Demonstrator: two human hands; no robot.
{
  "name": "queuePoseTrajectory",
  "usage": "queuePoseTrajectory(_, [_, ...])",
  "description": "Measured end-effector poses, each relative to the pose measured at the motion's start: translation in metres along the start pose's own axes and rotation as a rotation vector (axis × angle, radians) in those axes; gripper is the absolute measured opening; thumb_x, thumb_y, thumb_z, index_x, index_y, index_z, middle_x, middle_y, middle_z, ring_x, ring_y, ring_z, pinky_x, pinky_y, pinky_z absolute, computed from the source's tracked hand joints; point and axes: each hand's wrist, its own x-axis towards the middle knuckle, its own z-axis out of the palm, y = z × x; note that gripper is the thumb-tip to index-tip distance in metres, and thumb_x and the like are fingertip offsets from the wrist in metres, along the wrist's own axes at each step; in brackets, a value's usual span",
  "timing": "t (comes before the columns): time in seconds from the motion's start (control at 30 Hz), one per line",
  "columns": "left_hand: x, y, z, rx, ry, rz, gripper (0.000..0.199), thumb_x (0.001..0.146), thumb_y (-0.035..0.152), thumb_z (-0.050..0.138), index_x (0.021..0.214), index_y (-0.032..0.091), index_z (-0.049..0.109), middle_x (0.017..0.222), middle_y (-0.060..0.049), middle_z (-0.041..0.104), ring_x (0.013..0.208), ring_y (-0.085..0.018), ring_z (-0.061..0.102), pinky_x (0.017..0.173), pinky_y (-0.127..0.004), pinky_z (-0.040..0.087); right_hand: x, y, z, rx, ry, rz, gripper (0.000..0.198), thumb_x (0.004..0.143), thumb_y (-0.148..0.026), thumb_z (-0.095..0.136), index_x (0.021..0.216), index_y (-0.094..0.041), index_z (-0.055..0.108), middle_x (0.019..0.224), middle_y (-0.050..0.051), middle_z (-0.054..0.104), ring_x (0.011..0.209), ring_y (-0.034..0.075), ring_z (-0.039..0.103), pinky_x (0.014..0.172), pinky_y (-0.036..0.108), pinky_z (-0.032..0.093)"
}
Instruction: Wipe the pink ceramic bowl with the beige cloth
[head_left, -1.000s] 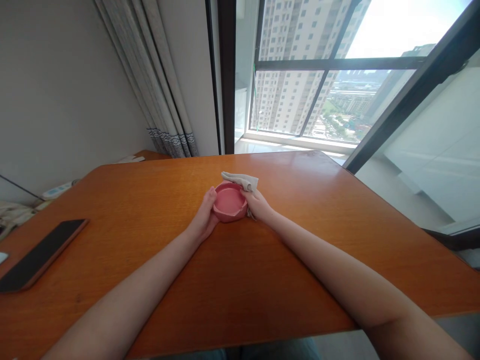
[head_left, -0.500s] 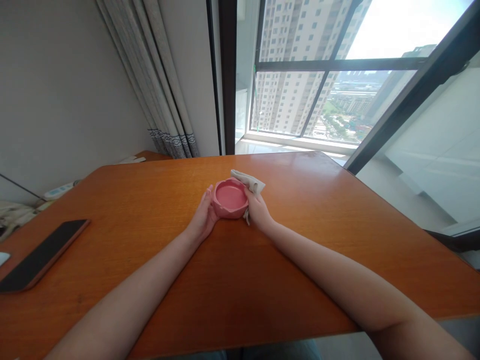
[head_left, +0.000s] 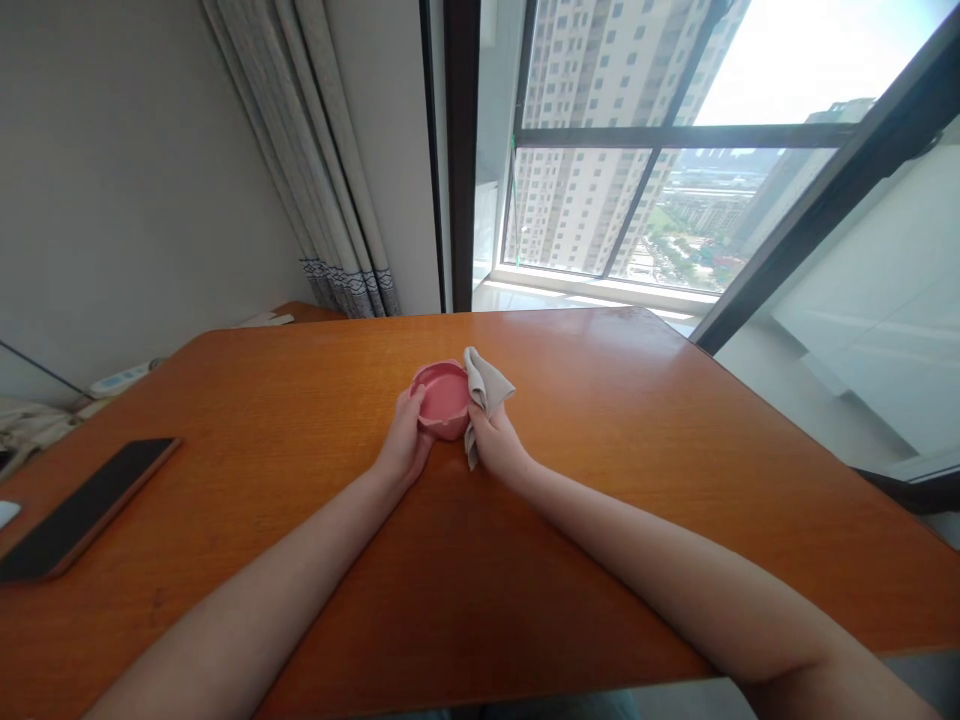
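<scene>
A pink round dish (head_left: 445, 402) with a wavy rim, perhaps an ashtray, is held tilted over the table (head_left: 480, 580). My left hand (head_left: 406, 437) grips its left side, thumb over the rim and fingers partly hidden behind. A pale grey cloth (head_left: 487, 383) is bunched in my right hand (head_left: 498, 440), which presses it against the dish's right side. One end of the cloth hangs down below the fingers. The inside of the dish faces me.
On the left of the table lies a dark flat pad (head_left: 86, 508), with a white object (head_left: 7, 513) beside it at the edge. A white power strip (head_left: 120, 379) is beyond the left edge. Behind the table are a curtain (head_left: 330, 180) and a window (head_left: 600, 200).
The dish has shifted slightly left and tilted, and my left thumb now lies over its rim. My right hand has moved left with the cloth, which now stands up along the dish's right side.
</scene>
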Motion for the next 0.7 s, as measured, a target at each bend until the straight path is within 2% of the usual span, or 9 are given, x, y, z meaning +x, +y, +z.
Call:
queuePoseTrajectory(0.13, [-0.001,0.004,0.001,0.026,-0.016,-0.081,0.036,0.081,0.037,0.058,0.112,0.018,0.058,0.114,-0.007,0.064,0.109,-0.021,0.057,0.095,-0.037,0.046,0.01,-0.005,-0.011,-0.002,-0.045,-0.011,0.048,0.087,-0.045,0.044,0.13,-0.025,0.047,0.133,0.003,0.052,0.134,0.019,0.033,0.115,0.043,0.017])
queuePoseTrajectory(0.27, [-0.002,0.003,0.001,0.032,-0.032,-0.114,0.034,0.08,0.032,0.06,0.111,0.019,0.059,0.115,-0.005,0.064,0.112,-0.02,0.056,0.099,-0.036,0.043,0.021,-0.009,-0.019,0.005,-0.106,-0.002,0.045,0.086,-0.043,0.044,0.127,-0.026,0.051,0.13,0.001,0.055,0.128,0.021,0.041,0.114,0.042,0.022])
queuePoseTrajectory(0.33, [-0.001,0.001,0.0,0.013,-0.022,-0.105,0.033,0.081,0.033,0.058,0.111,0.018,0.06,0.116,-0.006,0.064,0.113,-0.021,0.056,0.1,-0.036,0.043,0.017,-0.008,-0.015,-0.014,-0.093,0.012,0.046,0.087,-0.043,0.042,0.13,-0.026,0.049,0.132,0.001,0.053,0.13,0.021,0.039,0.115,0.041,0.019])
queuePoseTrajectory(0.47, [0.0,-0.002,0.0,0.005,0.062,0.011,0.033,0.082,0.034,0.055,0.111,0.019,0.059,0.116,-0.005,0.064,0.111,-0.02,0.056,0.099,-0.034,0.043,-0.002,-0.003,0.001,-0.113,-0.031,-0.013,0.051,0.088,-0.042,0.044,0.136,-0.027,0.037,0.14,0.002,0.043,0.137,0.019,0.025,0.117,0.042,0.011])
queuePoseTrajectory(0.53, [0.0,-0.002,0.001,0.009,0.057,0.017,0.033,0.082,0.033,0.057,0.111,0.019,0.059,0.116,-0.005,0.063,0.109,-0.019,0.057,0.097,-0.032,0.043,-0.006,-0.003,0.002,-0.145,-0.02,-0.039,0.053,0.087,-0.04,0.045,0.137,-0.026,0.035,0.141,0.003,0.042,0.137,0.019,0.023,0.116,0.041,0.011])
queuePoseTrajectory(0.63, [-0.002,-0.002,0.001,0.025,0.02,-0.038,0.033,0.08,0.032,0.059,0.11,0.019,0.058,0.111,-0.004,0.064,0.104,-0.018,0.059,0.093,-0.031,0.045,0.002,-0.006,-0.008,-0.151,-0.026,-0.068,0.051,0.087,-0.037,0.045,0.135,-0.022,0.039,0.136,0.005,0.048,0.132,0.021,0.034,0.114,0.041,0.019])
queuePoseTrajectory(0.7, [-0.002,-0.002,0.001,0.067,0.005,-0.084,0.033,0.079,0.035,0.06,0.107,0.019,0.059,0.107,-0.004,0.065,0.099,-0.017,0.06,0.089,-0.032,0.047,0.013,-0.01,-0.018,-0.141,-0.082,-0.087,0.047,0.086,-0.036,0.044,0.131,-0.022,0.047,0.131,0.004,0.054,0.127,0.022,0.042,0.112,0.04,0.025])
